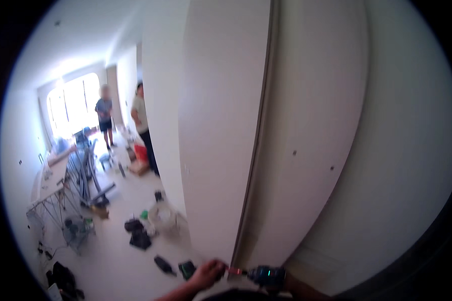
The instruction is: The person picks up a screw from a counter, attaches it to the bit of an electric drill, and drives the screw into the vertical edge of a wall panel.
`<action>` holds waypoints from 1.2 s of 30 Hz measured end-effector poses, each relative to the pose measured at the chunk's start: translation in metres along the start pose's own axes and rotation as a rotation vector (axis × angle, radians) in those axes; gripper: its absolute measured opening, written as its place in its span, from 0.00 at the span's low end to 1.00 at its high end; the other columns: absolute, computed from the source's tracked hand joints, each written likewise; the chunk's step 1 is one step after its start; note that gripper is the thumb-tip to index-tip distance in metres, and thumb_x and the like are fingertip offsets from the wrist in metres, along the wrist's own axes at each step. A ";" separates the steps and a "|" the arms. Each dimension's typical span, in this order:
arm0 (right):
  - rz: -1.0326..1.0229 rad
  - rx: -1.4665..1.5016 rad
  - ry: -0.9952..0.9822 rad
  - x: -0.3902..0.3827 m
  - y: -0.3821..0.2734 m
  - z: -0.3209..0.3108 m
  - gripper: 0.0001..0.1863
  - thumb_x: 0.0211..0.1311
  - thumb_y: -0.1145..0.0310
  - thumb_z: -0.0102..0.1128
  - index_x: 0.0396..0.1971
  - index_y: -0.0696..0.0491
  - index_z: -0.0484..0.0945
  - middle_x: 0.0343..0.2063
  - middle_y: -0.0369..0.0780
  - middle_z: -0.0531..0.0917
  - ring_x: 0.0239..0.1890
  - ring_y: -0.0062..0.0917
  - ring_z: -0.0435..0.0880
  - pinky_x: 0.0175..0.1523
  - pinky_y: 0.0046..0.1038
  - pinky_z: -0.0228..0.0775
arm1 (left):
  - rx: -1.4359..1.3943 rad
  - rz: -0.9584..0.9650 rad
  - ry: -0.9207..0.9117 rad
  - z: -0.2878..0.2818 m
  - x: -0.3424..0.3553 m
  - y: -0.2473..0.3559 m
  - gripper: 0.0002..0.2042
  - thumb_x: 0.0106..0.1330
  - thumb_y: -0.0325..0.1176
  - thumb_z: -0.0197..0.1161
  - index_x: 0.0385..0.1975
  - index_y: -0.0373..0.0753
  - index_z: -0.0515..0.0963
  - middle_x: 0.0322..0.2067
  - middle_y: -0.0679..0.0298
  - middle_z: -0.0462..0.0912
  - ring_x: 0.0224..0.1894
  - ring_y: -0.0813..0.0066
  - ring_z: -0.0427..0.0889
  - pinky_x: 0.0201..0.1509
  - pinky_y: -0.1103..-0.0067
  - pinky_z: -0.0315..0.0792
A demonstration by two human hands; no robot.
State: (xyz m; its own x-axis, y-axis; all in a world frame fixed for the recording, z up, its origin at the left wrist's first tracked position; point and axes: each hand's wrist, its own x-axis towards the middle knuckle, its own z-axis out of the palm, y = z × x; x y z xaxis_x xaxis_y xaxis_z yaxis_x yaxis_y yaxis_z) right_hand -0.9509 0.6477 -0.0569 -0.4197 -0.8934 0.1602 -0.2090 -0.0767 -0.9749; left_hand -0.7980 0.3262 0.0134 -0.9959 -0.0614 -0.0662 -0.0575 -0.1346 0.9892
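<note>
At the lower edge, my right hand (292, 287) holds a dark cordless drill (266, 275) with a small green light on it. The drill lies level, and its reddish bit (237, 271) points left. My left hand (209, 274) is closed in a pinch at the bit's tip; whatever is between the fingers is too small to make out. Just beyond both hands rises a tall pale door panel (221, 125). Beside it, a second tall panel (311, 110) bears two small dark holes.
Left of me, the floor holds dark tool bags (139, 236), a white bucket (163, 216), a fan (76, 228) and a dark tool (164, 265). A long work table (50, 180) runs along the left wall. Two people (104, 111) stand farther back near a bright window.
</note>
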 end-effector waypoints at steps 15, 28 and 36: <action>-0.009 1.206 -0.038 0.019 0.005 -0.026 0.41 0.69 0.44 0.59 0.71 0.58 0.63 0.64 0.61 0.71 0.63 0.50 0.78 0.69 0.45 0.71 | -0.009 0.157 -0.288 -0.013 0.103 0.069 0.09 0.81 0.32 0.51 0.52 0.37 0.74 0.31 0.68 0.79 0.28 0.88 0.70 0.32 0.86 0.66; -0.222 0.872 0.214 0.036 -0.019 -0.009 0.43 0.69 0.43 0.59 0.69 0.63 0.64 0.61 0.60 0.76 0.59 0.50 0.81 0.59 0.41 0.78 | -0.113 0.261 -0.569 -0.022 0.165 0.084 0.10 0.77 0.30 0.59 0.50 0.30 0.79 0.37 0.60 0.86 0.40 0.77 0.86 0.46 0.79 0.79; -0.237 0.596 0.337 0.097 -0.048 0.017 0.34 0.64 0.55 0.66 0.62 0.64 0.71 0.50 0.53 0.82 0.45 0.43 0.87 0.52 0.41 0.79 | -0.194 0.303 -0.619 -0.068 0.186 0.106 0.11 0.80 0.35 0.55 0.47 0.32 0.78 0.35 0.61 0.83 0.38 0.78 0.85 0.42 0.82 0.76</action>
State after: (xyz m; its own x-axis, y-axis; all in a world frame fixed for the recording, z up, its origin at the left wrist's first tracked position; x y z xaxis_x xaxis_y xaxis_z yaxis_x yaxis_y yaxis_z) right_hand -0.9668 0.5571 0.0032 -0.6923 -0.6454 0.3229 0.1490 -0.5656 -0.8111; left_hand -0.9845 0.2328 0.0975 -0.8265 0.4403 0.3508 0.1839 -0.3778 0.9074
